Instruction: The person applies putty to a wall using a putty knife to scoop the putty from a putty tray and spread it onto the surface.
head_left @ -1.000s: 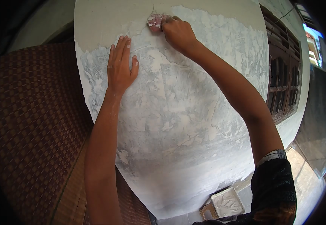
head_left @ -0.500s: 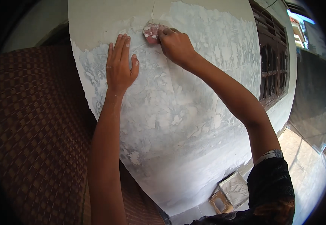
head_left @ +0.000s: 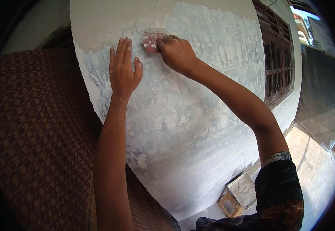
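My left hand (head_left: 125, 71) lies flat against the wall (head_left: 175, 115), its fingers stretched upward and the thumb held apart. White specks stick to the fingertips. My right hand (head_left: 178, 54) grips a reddish putty scraper (head_left: 151, 41) spotted with white flakes, and its blade rests on the wall just right of my left fingers. Around the scraper the wall changes from a smooth cream coat above to patchy grey-white below. The scraper's handle is hidden inside my right fist.
A brown woven mat (head_left: 36, 127) hangs along the left. Shuttered wooden windows (head_left: 277, 57) are set in the wall at right. On the floor below stand a plastic-covered box (head_left: 242, 189) and a yellowish frame-like object (head_left: 229, 204). A grey panel (head_left: 317, 100) leans at far right.
The scraper in my right hand has moved slightly down and to the left along the wall. My left hand stays nearly in place, a touch lower in view.
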`<act>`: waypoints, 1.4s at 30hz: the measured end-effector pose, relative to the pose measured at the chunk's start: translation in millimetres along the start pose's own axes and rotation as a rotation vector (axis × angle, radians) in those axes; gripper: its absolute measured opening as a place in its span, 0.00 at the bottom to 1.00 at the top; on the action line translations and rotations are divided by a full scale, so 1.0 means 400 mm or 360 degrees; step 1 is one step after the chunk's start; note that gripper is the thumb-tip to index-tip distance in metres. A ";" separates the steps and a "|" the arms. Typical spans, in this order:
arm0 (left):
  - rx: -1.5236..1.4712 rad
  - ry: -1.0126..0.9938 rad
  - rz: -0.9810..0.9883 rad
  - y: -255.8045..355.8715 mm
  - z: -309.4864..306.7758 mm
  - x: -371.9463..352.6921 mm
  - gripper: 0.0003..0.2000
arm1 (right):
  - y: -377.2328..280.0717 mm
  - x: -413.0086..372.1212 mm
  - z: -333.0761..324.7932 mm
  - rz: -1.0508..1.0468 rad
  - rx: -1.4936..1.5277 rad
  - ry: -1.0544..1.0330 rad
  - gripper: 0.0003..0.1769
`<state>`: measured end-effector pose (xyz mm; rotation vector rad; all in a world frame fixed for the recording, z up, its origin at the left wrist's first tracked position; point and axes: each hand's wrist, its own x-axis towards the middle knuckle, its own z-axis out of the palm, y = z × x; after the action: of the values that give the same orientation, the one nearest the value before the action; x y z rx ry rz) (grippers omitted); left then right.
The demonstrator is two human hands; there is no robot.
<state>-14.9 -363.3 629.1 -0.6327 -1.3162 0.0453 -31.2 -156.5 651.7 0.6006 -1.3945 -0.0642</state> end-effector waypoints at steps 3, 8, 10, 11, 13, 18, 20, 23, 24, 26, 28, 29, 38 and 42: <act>0.0027 0.0000 -0.0004 0.001 0.000 -0.004 0.24 | 0.015 0.031 -0.038 0.0097 0.0242 0.0168 0.05; 0.0059 0.0000 -0.0050 0.003 0.000 -0.005 0.24 | 0.103 0.118 -0.003 0.0157 0.0031 0.0102 0.06; 0.0056 0.0013 -0.0051 0.000 0.000 -0.005 0.24 | 0.082 0.075 0.018 0.0063 -0.0013 -0.0025 0.06; 0.0055 0.0032 -0.0055 0.000 0.000 -0.006 0.24 | 0.052 0.042 0.016 0.0079 0.0044 -0.0058 0.07; 0.0051 0.0033 -0.0068 0.003 -0.002 -0.009 0.24 | 0.003 -0.022 -0.003 -0.0019 0.0180 -0.0017 0.09; 0.0059 0.0012 -0.0052 0.005 0.002 -0.007 0.24 | 0.102 0.102 -0.032 0.0134 0.0109 0.0223 0.11; 0.0061 0.0000 -0.0072 0.003 0.005 -0.008 0.24 | 0.166 0.165 -0.003 0.0094 -0.0032 0.0299 0.09; 0.0071 0.0009 -0.0074 0.002 0.003 -0.007 0.24 | 0.189 0.148 0.045 0.0032 -0.0088 0.0212 0.08; 0.0072 0.0007 -0.0075 0.003 0.001 -0.004 0.24 | 0.191 0.135 0.061 -0.0010 -0.0082 0.0146 0.08; 0.0065 0.0021 -0.0080 0.004 0.002 -0.005 0.24 | 0.125 0.054 0.035 -0.0030 0.0028 0.0064 0.10; 0.0075 0.0005 -0.0081 0.008 0.001 -0.007 0.24 | 0.058 -0.008 -0.002 -0.0046 0.0216 0.0032 0.09; 0.0090 -0.0005 -0.0075 0.007 0.003 -0.004 0.24 | 0.041 -0.010 -0.025 -0.0048 0.0319 0.0033 0.06; 0.0111 -0.0034 -0.0065 0.006 0.006 -0.006 0.24 | 0.170 0.150 0.051 0.0016 -0.0003 0.0201 0.05; 0.0082 -0.0011 -0.0082 0.013 0.002 -0.005 0.25 | 0.045 0.007 -0.004 -0.0098 0.0189 0.0037 0.11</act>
<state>-14.5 -359.2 625.0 -0.5550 -1.3332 0.0395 -34.4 -141.7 661.9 0.7407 -1.3641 -0.0239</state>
